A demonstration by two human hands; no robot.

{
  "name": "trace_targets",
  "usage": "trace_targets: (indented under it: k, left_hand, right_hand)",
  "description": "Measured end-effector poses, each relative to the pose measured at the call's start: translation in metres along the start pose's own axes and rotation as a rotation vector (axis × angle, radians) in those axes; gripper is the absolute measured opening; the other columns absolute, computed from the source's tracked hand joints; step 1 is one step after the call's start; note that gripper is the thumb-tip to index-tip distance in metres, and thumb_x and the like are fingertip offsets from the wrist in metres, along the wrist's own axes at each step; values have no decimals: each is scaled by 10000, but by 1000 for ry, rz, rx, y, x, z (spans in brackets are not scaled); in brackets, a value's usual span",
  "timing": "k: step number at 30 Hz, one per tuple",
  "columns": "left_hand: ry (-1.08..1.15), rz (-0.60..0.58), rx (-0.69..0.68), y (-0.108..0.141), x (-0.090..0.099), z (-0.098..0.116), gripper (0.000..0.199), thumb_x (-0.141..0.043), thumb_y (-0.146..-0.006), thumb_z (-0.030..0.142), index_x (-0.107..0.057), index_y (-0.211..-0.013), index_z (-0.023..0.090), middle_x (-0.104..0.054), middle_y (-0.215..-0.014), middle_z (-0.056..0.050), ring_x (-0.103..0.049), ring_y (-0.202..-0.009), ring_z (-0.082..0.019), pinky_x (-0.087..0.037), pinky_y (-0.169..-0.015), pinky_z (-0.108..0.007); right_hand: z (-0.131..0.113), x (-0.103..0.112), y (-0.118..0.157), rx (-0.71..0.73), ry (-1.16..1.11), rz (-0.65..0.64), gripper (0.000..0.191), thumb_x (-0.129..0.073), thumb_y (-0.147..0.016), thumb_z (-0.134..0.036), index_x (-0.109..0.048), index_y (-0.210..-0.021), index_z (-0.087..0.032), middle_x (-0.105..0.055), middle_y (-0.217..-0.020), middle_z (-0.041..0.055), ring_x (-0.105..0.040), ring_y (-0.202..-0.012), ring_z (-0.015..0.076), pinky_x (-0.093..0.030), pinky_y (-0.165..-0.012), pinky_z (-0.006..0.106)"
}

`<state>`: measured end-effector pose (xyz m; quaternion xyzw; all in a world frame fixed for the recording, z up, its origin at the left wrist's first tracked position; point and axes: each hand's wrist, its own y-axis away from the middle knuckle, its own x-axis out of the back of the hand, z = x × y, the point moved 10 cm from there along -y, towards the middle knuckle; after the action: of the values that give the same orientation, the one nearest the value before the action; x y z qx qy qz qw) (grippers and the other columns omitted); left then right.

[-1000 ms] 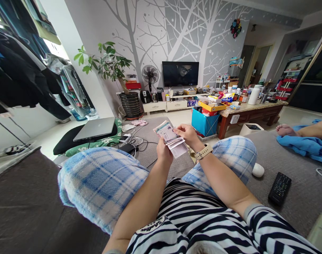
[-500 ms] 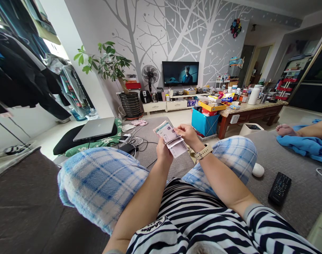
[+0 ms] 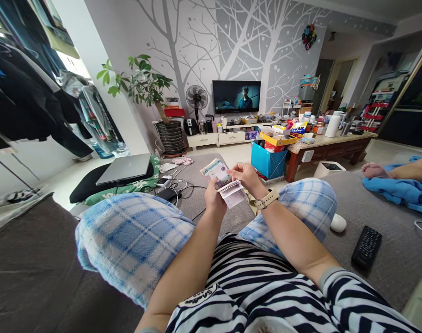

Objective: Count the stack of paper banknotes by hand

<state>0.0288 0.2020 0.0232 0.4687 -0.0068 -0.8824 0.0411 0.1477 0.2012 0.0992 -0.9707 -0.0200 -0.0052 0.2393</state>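
A stack of banknotes is held out over the grey sofa between my knees. My left hand grips it from below, thumb on top of the notes. Several notes are folded down toward me, their ends hanging below the left thumb. My right hand pinches the right edge of the notes between thumb and fingertips. A beige watch is on the right wrist. How many notes there are, I cannot tell.
A closed laptop lies on a cushion at left, beside cables and a black adapter. On the right are a white mouse and a black remote. Another person's foot rests near a blue cloth.
The top note has been bent down toward me, showing the face of another note beneath. Both hands stay in almost the same place.
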Motion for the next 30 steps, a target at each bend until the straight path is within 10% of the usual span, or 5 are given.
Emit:
trace_targets:
  k: [30]
  left_hand:
    - [-16,-16,-44,-3,-3,4,157,-633,-788,214,-704,-900,131,-743,-861,-70,-717,-863,-238,-562,-800,-335]
  right_hand:
    - [-8,2,1,31,77,29,416,-734,-682,-580,-581,-658,-194,-578,-637,-5,-499,-616,142,-400,-565,271]
